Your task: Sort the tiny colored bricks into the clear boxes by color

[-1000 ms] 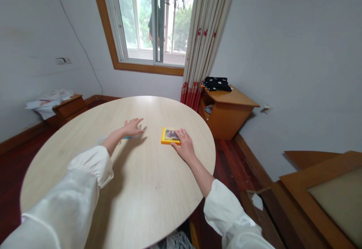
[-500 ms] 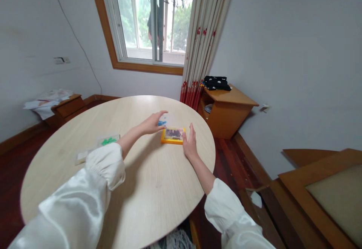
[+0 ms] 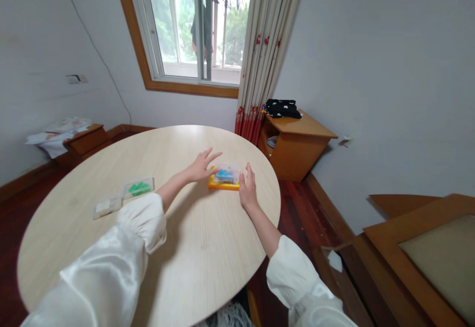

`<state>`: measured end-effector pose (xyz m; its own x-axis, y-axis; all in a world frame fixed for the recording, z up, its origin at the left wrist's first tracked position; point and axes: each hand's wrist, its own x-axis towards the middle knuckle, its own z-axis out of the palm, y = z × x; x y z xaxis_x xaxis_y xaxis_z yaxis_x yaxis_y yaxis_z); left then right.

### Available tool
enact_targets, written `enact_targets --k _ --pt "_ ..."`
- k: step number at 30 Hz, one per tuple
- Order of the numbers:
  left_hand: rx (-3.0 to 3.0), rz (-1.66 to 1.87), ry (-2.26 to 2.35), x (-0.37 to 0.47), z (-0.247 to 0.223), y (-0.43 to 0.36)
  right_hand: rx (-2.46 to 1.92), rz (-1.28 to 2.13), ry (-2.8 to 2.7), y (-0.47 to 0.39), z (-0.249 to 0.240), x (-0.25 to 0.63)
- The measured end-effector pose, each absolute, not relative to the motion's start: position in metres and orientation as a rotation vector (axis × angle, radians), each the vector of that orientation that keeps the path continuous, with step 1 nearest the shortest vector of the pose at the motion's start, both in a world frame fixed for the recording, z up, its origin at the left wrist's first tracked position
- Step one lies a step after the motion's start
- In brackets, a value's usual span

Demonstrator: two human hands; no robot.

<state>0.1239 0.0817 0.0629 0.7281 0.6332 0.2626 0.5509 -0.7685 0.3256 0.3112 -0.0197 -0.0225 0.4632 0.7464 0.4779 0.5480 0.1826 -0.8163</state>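
Note:
A yellow box (image 3: 223, 186) lies on the round pale table (image 3: 200, 248), with a clear case of blue pieces (image 3: 224, 174) on top of it. My left hand (image 3: 202, 166) is at the left side of the clear case, its fingers spread and the thumb side near the case. At the right edge of the box and case rests my right hand (image 3: 248, 188), fingers extended upward. Farther left on the table are a clear case of green pieces (image 3: 138, 187) and a smaller clear case with pale contents (image 3: 107, 207).
Beyond the table's right side stands a wooden cabinet (image 3: 302, 144) with a black patterned cloth (image 3: 283, 109) on it. Papers (image 3: 55, 135) lie on a low wooden stand at the left. A wooden chair part (image 3: 415, 228) is at the right.
The clear case of blue pieces has moved from behind the yellow box onto it. My left hand came nearer and its fingers spread. The view shifted slightly.

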Motion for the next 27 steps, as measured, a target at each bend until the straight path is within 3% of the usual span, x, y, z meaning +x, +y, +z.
enact_targets --k 3,9,13,18,21,27 --pt "2.601 0.519 1.17 0.062 0.07 0.1 -1.483 0.23 -1.198 -0.02 -0.022 0.311" --pt "2.437 -0.031 1.519 -0.051 0.05 0.108 -1.483 0.268 -1.215 -0.02 -0.021 0.31" --pt "2.402 0.006 1.502 -0.069 0.034 0.106 -1.47 0.27 -1.213 -0.021 -0.022 0.31" --pt "2.292 0.468 1.483 -0.021 0.066 0.106 -1.476 0.291 -1.186 -0.021 -0.022 0.309" --pt "2.392 0.76 1.217 0.047 0.1 0.098 -1.468 0.316 -1.156 -0.02 -0.023 0.31" --pt "2.573 0.756 0.62 0.172 0.106 0.074 -1.452 0.305 -1.118 -0.018 -0.025 0.313"
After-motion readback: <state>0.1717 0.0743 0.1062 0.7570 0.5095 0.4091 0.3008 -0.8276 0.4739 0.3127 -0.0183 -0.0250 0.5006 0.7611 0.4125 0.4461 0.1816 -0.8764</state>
